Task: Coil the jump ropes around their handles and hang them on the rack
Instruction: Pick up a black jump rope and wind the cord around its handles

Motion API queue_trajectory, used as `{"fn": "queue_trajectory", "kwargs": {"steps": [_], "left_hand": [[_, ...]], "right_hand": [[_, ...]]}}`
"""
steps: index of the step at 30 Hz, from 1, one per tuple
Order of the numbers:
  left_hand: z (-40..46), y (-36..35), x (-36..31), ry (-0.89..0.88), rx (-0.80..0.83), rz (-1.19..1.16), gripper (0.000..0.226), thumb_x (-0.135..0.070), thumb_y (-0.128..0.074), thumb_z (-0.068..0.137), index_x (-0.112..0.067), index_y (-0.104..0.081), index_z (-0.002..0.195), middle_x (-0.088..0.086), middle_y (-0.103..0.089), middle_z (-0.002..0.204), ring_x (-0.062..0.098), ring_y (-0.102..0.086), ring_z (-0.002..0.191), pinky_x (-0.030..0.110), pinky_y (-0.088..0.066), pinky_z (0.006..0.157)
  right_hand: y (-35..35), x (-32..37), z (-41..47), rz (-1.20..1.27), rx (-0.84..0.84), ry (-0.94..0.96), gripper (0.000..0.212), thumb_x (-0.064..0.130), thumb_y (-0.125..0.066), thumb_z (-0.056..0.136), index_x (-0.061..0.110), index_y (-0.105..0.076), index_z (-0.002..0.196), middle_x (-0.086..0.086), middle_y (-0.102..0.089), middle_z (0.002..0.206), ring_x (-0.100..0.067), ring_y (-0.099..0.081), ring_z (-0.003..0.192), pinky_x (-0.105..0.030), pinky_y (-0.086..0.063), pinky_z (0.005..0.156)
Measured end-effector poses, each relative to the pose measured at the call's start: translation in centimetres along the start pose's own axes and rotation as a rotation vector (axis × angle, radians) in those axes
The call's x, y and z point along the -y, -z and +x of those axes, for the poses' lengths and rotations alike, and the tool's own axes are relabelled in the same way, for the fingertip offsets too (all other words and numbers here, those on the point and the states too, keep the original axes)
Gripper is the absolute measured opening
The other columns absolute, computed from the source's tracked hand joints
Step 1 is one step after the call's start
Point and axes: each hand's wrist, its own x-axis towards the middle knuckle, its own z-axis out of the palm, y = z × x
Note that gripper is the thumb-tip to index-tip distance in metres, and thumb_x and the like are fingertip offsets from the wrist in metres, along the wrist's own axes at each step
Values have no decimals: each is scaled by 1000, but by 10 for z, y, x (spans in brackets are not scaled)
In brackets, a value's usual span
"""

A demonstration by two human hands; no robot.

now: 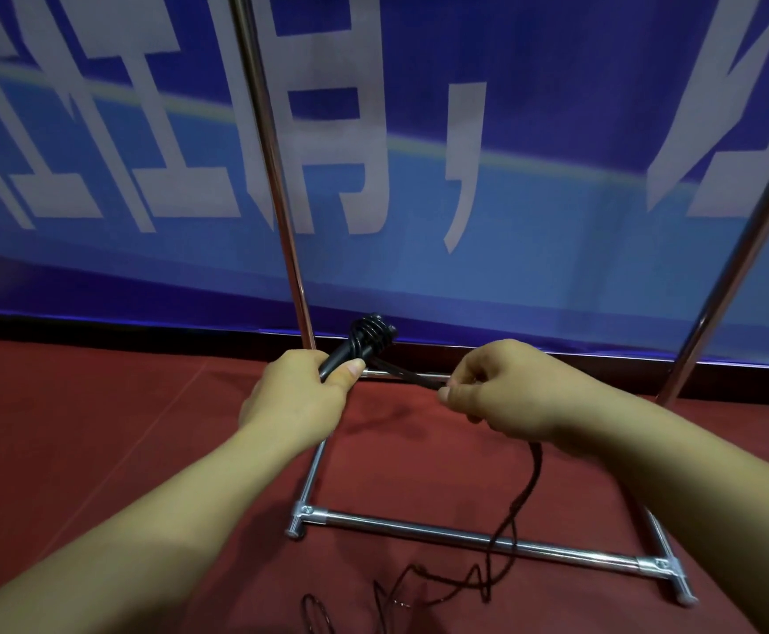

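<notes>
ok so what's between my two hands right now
In the head view, a short taut stretch of black rope runs from the coiled handles gripped by the left hand to the pinching right hand.

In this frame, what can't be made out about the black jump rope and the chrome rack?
- Head view: the chrome rack's top bar, cut off by the upper edge.
- Black jump rope handles: one or two, hidden by coils and left hand.
- Rope's slack, past right hand, leaves the bottom edge.

Both bare forearms reach forward, the left hand [295,395] curled in a fist-like grip with thumb on top, the right hand [506,391] pinching between thumb and forefinger.
</notes>
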Motion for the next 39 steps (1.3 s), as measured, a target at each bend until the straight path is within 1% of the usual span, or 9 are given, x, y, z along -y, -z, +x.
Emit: {"fn": "queue_trajectory", "kwargs": {"steps": [9,13,18,25,29,31,33,35,39], "left_hand": [[-2,-10,-5,-68,61,290,33,-61,-52,94,-31,-61,85,-8,-65,75,20,-65,79,35,-51,73],[-6,-13,-7,-125,223,339,30,-61,-57,91,-37,-56,73,-9,-62,72,20,-64,80,34,-48,71],[-15,-18,-15,-217,417,354,35,-59,-58,92,-25,-61,84,-6,-59,68,21,-63,71,40,-53,71],[-28,-9,-30,-437,554,414,34,-56,-60,93,-25,-55,79,-8,-49,60,10,-49,58,31,-43,60],[-33,-3,-33,-492,650,328,30,-53,-61,94,-24,-62,87,-8,-49,60,7,-47,55,31,-42,58],[-35,-1,-33,-503,684,264,28,-49,-63,94,-21,-63,88,-8,-49,59,5,-47,54,25,-40,56],[-38,0,-34,-483,739,174,26,-44,-64,95,-18,-65,92,-5,-54,60,4,-54,54,21,-42,54],[-40,1,-33,-451,796,70,23,-41,-65,96,-17,-66,96,-1,-62,62,7,-60,57,23,-46,55],[-41,4,-36,-419,865,-129,12,-36,-67,96,-25,-69,92,-2,-66,63,13,-54,53,27,-44,52]], "right_hand": [[-4,10,-1,225,35,10,43,46,-62,94,13,-68,67,-5,-50,64,-18,-46,55,-29,-45,55],[-5,9,2,425,24,57,44,38,-55,100,14,-63,64,-1,-43,55,-16,-36,48,-30,-39,51],[-3,1,3,520,1,43,41,37,-52,102,13,-61,70,4,-41,52,-14,-32,46,-28,-33,49],[0,-4,4,258,-104,43,46,48,-58,96,13,-66,68,3,-44,58,-14,-37,49,-29,-35,54],[7,-9,4,-115,-210,100,55,49,-58,95,5,-53,63,2,-32,51,-15,-29,48,-29,-27,50],[8,-13,7,-143,-207,92,54,51,-61,93,1,-62,73,-4,-39,53,-16,-35,52,-29,-32,53],[7,-18,11,-97,-184,76,49,53,-66,89,4,-70,80,-11,-56,62,-16,-47,59,-28,-41,59],[9,-20,12,-1,-160,55,39,49,-73,85,10,-73,77,3,-64,62,-8,-57,60,-25,-45,61],[10,-21,9,217,-69,45,25,37,-80,81,14,-72,76,5,-63,63,-3,-53,52,-13,-42,54]]}}
